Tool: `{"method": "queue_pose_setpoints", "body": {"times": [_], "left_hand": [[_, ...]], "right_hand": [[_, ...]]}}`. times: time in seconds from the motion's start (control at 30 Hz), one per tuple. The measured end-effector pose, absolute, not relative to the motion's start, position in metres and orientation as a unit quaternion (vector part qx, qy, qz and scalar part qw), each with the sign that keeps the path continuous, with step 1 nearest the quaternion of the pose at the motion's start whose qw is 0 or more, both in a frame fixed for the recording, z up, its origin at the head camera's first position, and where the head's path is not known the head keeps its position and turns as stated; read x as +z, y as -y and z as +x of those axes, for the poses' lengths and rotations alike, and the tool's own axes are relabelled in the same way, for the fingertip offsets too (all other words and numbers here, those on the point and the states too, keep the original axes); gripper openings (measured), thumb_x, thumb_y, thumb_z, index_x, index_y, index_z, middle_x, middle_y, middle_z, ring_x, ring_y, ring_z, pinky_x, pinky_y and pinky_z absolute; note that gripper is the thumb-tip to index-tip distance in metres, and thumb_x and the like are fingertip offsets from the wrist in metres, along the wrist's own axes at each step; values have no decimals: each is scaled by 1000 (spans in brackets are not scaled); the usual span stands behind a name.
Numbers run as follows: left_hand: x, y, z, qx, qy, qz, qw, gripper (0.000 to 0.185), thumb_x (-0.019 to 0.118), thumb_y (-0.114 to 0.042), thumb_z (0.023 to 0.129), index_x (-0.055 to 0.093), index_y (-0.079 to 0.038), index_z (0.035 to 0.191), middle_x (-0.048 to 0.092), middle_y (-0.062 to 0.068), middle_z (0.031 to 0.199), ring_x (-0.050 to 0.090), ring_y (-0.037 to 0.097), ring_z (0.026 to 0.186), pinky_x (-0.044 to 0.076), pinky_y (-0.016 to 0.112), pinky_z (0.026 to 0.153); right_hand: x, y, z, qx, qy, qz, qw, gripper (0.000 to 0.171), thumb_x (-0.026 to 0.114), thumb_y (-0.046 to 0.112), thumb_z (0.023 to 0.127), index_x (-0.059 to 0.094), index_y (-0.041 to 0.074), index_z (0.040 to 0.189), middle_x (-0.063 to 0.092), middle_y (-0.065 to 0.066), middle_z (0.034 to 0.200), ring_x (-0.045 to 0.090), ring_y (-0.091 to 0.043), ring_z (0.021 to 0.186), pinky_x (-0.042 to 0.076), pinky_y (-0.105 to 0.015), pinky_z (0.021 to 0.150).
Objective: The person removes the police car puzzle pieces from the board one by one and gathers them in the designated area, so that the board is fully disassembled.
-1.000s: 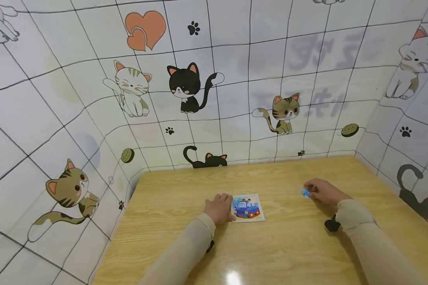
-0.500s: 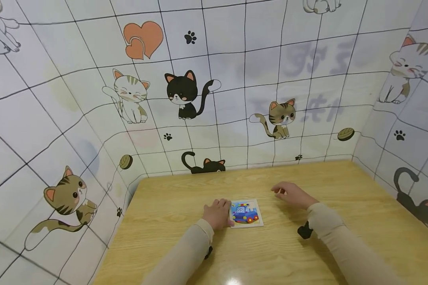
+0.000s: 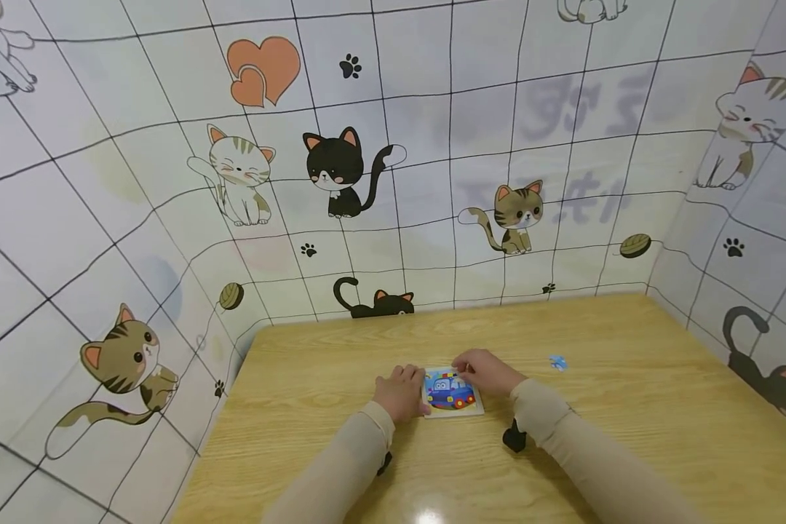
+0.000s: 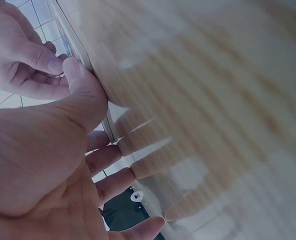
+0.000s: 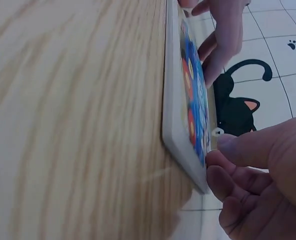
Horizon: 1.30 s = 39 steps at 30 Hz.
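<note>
A square jigsaw puzzle (image 3: 447, 397) with a white frame and a blue cartoon car lies flat on the wooden table. My left hand (image 3: 397, 393) holds its left side, thumb at the near corner and fingers towards the far corner. My right hand (image 3: 491, 372) is at the puzzle's upper right corner, its fingers curled and the thumb (image 5: 238, 149) close against the index fingertip. Whether a piece sits between those fingertips is hidden. A loose light blue puzzle piece (image 3: 558, 362) lies on the table to the right of the puzzle, beyond the right wrist.
The wooden table (image 3: 340, 349) meets a cat-patterned, gridded wall covering (image 3: 426, 182) at its back edge. Similar covering stands on the left and right sides. A small black device (image 3: 514, 437) hangs beneath the right wrist.
My right hand has moved left from beside the loose blue piece to the puzzle's upper right corner. That blue piece is visible on the table. The left hand stays on the puzzle.
</note>
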<state>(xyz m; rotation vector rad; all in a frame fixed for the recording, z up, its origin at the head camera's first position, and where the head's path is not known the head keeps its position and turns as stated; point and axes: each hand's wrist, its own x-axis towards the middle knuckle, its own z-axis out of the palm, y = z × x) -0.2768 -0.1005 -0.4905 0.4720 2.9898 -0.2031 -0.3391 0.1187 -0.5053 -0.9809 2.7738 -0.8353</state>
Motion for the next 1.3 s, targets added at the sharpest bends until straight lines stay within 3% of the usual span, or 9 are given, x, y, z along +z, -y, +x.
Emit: {"method": "queue_pose_setpoints", "body": {"times": [0.4,0.73,1.0,1.3], "left_hand": [[-498,96,-282,-125,-981,142,52,79,50,-69,83,36,-28,149,44,-8,141,44,15,124,49,51,88],[-495,94,-282,-144,-979,135,54,80,47,-71,82,35,-29,150,44,-10,141,45,15,120,50,49,86],[-488,90,-277,-157,-978,126,53,80,50,-70,81,35,-31,150,43,-12,143,46,13,122,51,46,84],[-494,94,-280,-147,-980,128,50,81,47,-72,81,36,-30,149,44,-11,143,46,15,122,50,49,86]], "right_hand": [[-502,-97,-333,-266,-917,-291,56,27,64,0,89,64,-5,116,65,-9,99,60,-19,91,51,-42,83],[-504,-94,-332,-260,-922,-286,35,18,67,1,89,62,2,106,55,-5,87,50,-15,78,46,-36,74],[-502,-101,-334,-270,-912,-308,32,20,66,-5,87,63,3,105,57,-4,86,51,-13,77,47,-35,72],[-503,-100,-336,-271,-906,-323,29,18,69,2,87,63,3,104,57,-2,88,51,-13,79,47,-32,72]]}}
